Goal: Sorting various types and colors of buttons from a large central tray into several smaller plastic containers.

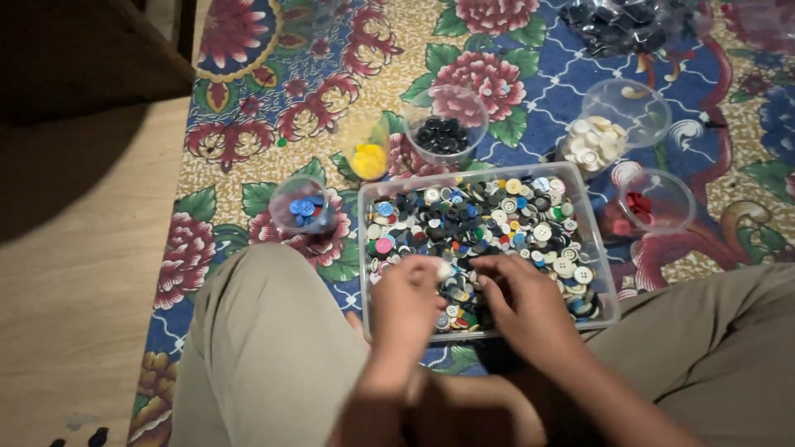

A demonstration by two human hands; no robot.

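Left hand (406,298) pinching a small white button (444,270) at the fingertips, just above the mixed buttons (489,219) in the clear plastic tray (365,248). Right hand (523,302) beside it, fingers curled down into the pile, touching buttons; grasp there impossible to tell. Beyond the fingers: cups of blue buttons (303,209), yellow buttons (369,160), black buttons (442,135), cream buttons (593,144), red buttons (639,207).

1. One view only, from a camera on the person's head, looking steeply down and forward.
2. It sits close above the clear tray (489,248) of mixed buttons, which fills the middle of the frame.
3. Nearer than the tray are the person's knees; beyond it lies the patterned floor mat (530,74).
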